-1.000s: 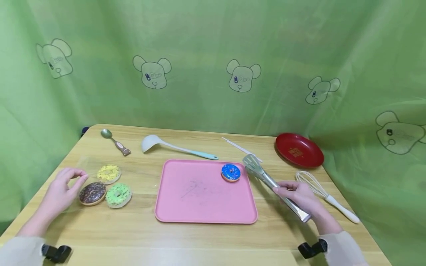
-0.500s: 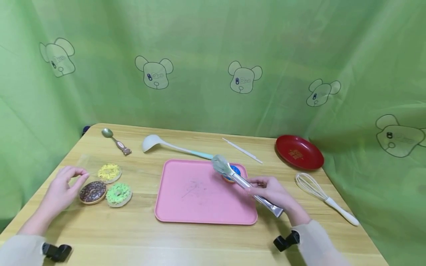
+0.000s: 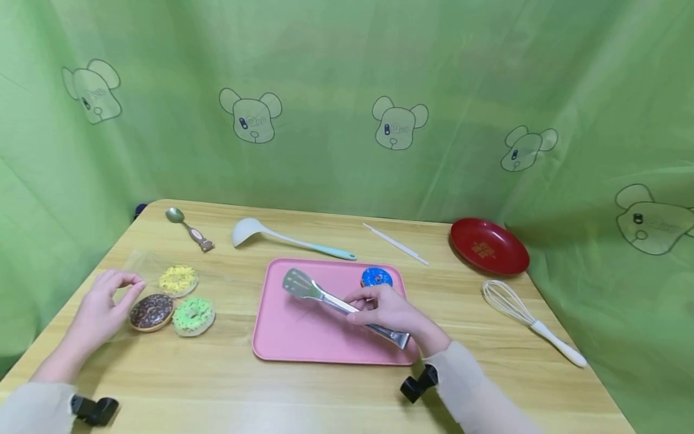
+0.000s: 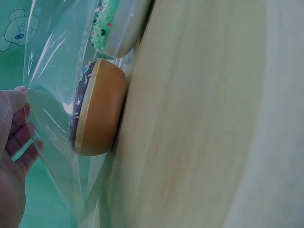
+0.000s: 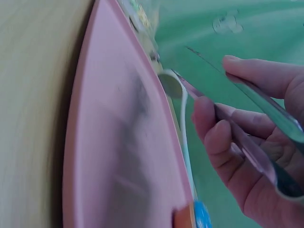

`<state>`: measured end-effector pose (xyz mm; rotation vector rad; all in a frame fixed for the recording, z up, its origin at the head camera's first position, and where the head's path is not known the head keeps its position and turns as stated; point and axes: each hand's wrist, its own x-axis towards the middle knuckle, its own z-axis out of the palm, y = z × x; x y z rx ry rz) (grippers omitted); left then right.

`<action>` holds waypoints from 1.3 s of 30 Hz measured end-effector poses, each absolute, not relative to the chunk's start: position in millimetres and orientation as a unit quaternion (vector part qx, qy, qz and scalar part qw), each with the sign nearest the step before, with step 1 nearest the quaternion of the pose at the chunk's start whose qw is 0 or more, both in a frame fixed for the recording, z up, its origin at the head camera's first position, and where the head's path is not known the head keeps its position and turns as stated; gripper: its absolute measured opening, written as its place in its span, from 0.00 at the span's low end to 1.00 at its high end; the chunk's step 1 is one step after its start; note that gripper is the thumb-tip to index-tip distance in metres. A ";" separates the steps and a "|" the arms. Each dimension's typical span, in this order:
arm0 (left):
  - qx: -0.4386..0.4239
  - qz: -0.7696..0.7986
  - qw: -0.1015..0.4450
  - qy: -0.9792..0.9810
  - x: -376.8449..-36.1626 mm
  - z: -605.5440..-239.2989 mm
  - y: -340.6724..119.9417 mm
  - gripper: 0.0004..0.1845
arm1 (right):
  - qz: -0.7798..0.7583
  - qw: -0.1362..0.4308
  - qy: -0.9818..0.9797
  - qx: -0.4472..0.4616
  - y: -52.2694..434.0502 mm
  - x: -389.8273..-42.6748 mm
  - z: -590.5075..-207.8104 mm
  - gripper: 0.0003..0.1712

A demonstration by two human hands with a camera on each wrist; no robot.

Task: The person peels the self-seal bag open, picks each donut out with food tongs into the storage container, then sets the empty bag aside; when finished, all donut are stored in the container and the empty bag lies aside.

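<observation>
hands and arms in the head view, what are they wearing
Both hands are bare: no gloves or rings show. The left hand and right hand come out of long, pale beige sleeves that end at the wrists. A small black camera mount is strapped at each wrist, one by the left cuff, one by the right cuff.

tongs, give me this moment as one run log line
right hand: grips tongs over pink tray | left hand: pinches clear bag by chocolate donut | blue donut: on tray
</observation>
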<state>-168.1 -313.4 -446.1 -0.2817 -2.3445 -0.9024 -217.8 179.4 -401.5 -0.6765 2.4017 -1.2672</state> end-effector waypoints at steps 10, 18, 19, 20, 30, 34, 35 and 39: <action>-0.103 -0.341 0.300 -0.885 -168.8 -446.9 -314.1 0.03 | -0.430 0.213 0.832 -0.277 117.7 -209.0 -387.2 0.18; -0.101 -0.342 0.294 -0.887 -168.1 -444.0 -313.1 0.03 | -0.437 0.249 0.811 -0.299 88.1 -230.2 -409.9 0.18; -0.100 -0.341 0.293 -0.888 -168.1 -443.8 -312.9 0.03 | -0.438 0.254 0.809 -0.299 84.4 -231.2 -410.5 0.18; -0.100 -0.341 0.292 -0.888 -168.2 -443.4 -312.8 0.03 | -0.438 0.256 0.809 -0.298 80.8 -232.3 -411.5 0.18; -0.100 -0.337 0.286 -0.892 -169.0 -446.5 -310.8 0.03 | -0.446 0.320 0.787 -0.283 58.7 -235.8 -418.5 0.15; -0.095 -0.335 0.275 -0.896 -170.1 -446.1 -309.5 0.04 | -0.450 0.346 0.774 -0.281 53.1 -236.6 -417.7 0.13; -0.095 -0.333 0.273 -0.898 -170.4 -445.4 -309.0 0.04 | -0.450 0.351 0.771 -0.282 51.4 -236.8 -417.4 0.13; -0.105 -0.334 0.266 -0.898 -171.5 -442.6 -306.6 0.03 | -0.451 0.364 0.762 -0.288 44.4 -236.8 -416.8 0.13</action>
